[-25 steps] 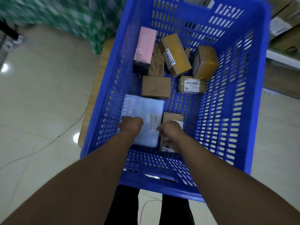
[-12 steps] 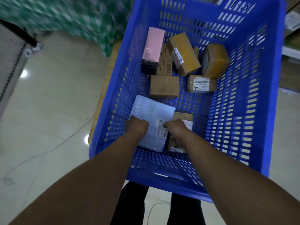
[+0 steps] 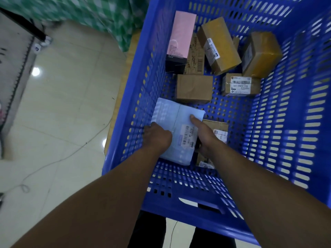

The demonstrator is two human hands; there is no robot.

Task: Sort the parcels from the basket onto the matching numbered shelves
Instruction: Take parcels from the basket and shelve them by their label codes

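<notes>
Pale blue parcel (image 3: 168, 113) lies in the near left corner of the blue basket (image 3: 179, 199), overlapping a brown box (image 3: 217, 126). It looks like a soft bag, so I judge it could sag and slip free, or snag that box. The left hand (image 3: 157, 138) curls over its left edge; the right hand (image 3: 204, 135) pinches its right edge, thumb on top.

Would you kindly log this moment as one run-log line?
stage: pick from blue basket | left hand: grips white mailer, left edge | right hand: grips its right edge | shelves: not in view
</notes>
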